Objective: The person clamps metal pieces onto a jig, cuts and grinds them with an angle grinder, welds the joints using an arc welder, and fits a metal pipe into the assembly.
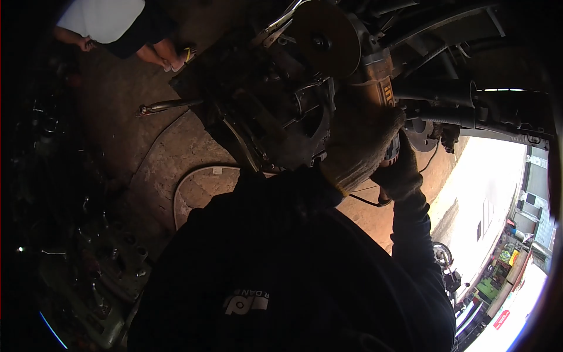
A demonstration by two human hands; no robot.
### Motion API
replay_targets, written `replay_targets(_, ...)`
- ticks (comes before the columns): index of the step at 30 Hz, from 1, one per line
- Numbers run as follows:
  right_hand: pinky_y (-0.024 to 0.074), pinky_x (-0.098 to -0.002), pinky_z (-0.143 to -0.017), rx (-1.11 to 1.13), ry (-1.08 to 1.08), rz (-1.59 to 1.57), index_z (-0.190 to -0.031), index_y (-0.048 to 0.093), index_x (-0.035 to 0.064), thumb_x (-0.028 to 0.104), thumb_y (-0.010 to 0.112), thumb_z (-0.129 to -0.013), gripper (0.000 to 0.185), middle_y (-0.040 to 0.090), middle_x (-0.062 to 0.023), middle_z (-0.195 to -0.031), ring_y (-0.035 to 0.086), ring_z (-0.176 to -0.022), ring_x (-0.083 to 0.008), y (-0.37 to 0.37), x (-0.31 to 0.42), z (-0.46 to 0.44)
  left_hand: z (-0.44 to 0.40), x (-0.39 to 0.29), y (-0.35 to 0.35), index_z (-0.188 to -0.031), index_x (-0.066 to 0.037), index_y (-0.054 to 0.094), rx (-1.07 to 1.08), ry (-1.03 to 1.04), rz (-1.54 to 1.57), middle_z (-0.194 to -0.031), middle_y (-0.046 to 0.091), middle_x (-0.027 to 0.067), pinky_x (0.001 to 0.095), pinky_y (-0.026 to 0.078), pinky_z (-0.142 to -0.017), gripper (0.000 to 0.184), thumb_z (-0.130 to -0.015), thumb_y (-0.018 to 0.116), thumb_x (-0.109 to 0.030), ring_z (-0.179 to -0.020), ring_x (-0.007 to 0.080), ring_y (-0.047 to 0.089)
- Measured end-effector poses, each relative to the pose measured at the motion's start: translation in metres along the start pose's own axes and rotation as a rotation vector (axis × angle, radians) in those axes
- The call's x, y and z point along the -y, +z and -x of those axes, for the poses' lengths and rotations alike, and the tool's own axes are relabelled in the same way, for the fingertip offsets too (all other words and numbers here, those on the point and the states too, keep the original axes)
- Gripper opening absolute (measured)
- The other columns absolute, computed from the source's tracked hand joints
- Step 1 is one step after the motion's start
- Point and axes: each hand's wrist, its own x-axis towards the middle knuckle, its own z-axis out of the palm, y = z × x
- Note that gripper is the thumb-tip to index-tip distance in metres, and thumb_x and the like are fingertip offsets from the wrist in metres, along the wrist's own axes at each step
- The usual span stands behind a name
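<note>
Both of my hands wear work gloves and are wrapped round an orange angle grinder with a large disc at its far end. My left hand grips the body behind the disc. Further back, near the cable end, my right hand closes round the rear part of the tool. Around the disc lies dark metal framework, apparently part of a vehicle. Whether the disc touches the metal is too dark to tell.
A person in a white top stands at the upper left. A metal bar juts out over the floor. A pale hose curves along the ground beside me. Dark pipes run to my right; machine parts lie at left.
</note>
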Motion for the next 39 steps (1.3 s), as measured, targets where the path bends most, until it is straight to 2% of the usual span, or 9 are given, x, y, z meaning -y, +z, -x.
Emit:
replay_targets(3, 0.0543, -0.0397, -0.096, -0.025, -0.002, -0.002, -0.135, 0.048, 0.0009, 0.015, 0.087, -0.072, 0.075, 0.067, -0.0144, -0.122, 0.067, -0.112, -0.026, 0.0, 0.011, 0.004, -0.004, -0.052, -0.004, -0.12, 0.004, 0.053, 0.007, -0.375, 0.261, -0.105, 0.061, 0.0146, 0.0349, 0.059, -0.083, 0.049, -0.081, 0.077, -0.012, -0.097, 0.0205, 0.066)
replay_targets(8, 0.0538, -0.0401, -0.096, -0.103, 0.049, -0.076, -0.136, 0.048, 0.0006, 0.012, 0.089, -0.07, 0.079, 0.068, -0.0139, -0.119, 0.067, -0.109, -0.026, 0.021, 0.026, 0.019, 0.001, -0.046, -0.013, -0.129, 0.002, 0.045, -0.026, -0.211, 0.007, -0.112, 0.058, 0.0144, 0.0338, 0.057, -0.085, 0.06, -0.083, 0.079, -0.013, -0.098, 0.0197, 0.064)
replay_targets(12, 0.0539, -0.0401, -0.095, -0.141, 0.181, -0.034, -0.136, 0.049, 0.0012, 0.012, 0.09, -0.069, 0.08, 0.068, -0.0137, -0.121, 0.067, -0.11, -0.0251, 0.034, 0.035, 0.033, 0.013, -0.043, -0.023, -0.127, 0.002, 0.046, 0.04, -0.273, 0.115, -0.112, 0.058, 0.0132, 0.0342, 0.056, -0.085, 0.057, -0.084, 0.079, -0.014, -0.1, 0.0195, 0.063)
replay_targets(21, 0.0552, -0.0369, -0.092, -0.142, 0.269, -0.027, -0.132, 0.051, 0.0007, 0.02, 0.083, -0.08, 0.064, 0.069, -0.0136, -0.116, 0.069, -0.107, -0.0244, 0.03, 0.063, 0.031, 0.007, -0.041, -0.032, -0.115, 0.001, 0.053, 0.157, -0.357, 0.005, -0.097, 0.063, 0.0103, 0.0302, 0.057, -0.064, 0.043, -0.086, 0.078, -0.018, -0.078, 0.0132, 0.064)
replay_targets(24, 0.0551, -0.0361, -0.092, -0.125, 0.234, -0.019, -0.131, 0.052, 0.0007, 0.021, 0.082, -0.081, 0.061, 0.069, -0.0129, -0.114, 0.069, -0.105, -0.0237, 0.023, 0.067, 0.026, -0.001, -0.059, -0.032, -0.126, 0.0, 0.048, 0.166, -0.406, 0.171, -0.111, 0.056, 0.013, 0.0395, 0.053, -0.085, 0.057, -0.084, 0.081, -0.02, -0.099, 0.026, 0.062)
replay_targets(27, 0.055, -0.0359, -0.092, -0.13, 0.15, -0.016, -0.131, 0.052, 0.0009, 0.019, 0.083, -0.079, 0.063, 0.069, -0.0123, -0.114, 0.069, -0.105, -0.0236, 0.014, 0.063, 0.026, -0.006, -0.061, -0.024, -0.127, 0.001, 0.047, 0.246, -0.427, 0.258, -0.105, 0.057, 0.0094, 0.0368, 0.054, -0.081, 0.058, -0.085, 0.081, -0.019, -0.092, 0.0232, 0.063)
replay_targets(34, 0.0529, -0.0397, -0.098, -0.088, 0.087, 0.016, -0.135, 0.051, 0.0033, 0.014, 0.088, -0.069, 0.077, 0.066, -0.0133, -0.12, 0.066, -0.112, -0.0259, -0.041, 0.028, 0.04, 0.014, -0.067, 0.015, -0.094, 0.002, 0.064, 0.265, -0.306, 0.396, -0.097, 0.066, 0.0085, 0.0289, 0.056, -0.066, 0.02, -0.084, 0.077, -0.011, -0.082, 0.0134, 0.067)
replay_targets(38, 0.0606, -0.0321, -0.072, -0.013, -0.005, 0.121, -0.14, 0.047, 0.003, 0.008, 0.081, -0.076, 0.073, 0.065, -0.0137, -0.116, 0.069, -0.098, -0.0207, -0.076, 0.034, 0.036, 0.015, -0.09, 0.045, -0.09, -0.001, 0.064, 0.148, -0.219, 0.429, -0.077, 0.064, 0.0045, 0.0276, 0.054, -0.057, 0.013, -0.082, 0.072, -0.008, -0.064, 0.0123, 0.065)
replay_targets(39, 0.0577, -0.0365, -0.083, -0.012, -0.006, 0.137, -0.138, 0.049, 0.0037, 0.013, 0.084, -0.073, 0.074, 0.065, -0.0141, -0.119, 0.068, -0.104, -0.0245, -0.079, 0.043, 0.032, 0.012, -0.091, 0.051, -0.09, -0.002, 0.064, 0.09, -0.176, 0.407, -0.078, 0.063, 0.0042, 0.0274, 0.054, -0.057, 0.014, -0.083, 0.073, -0.009, -0.065, 0.0122, 0.065)
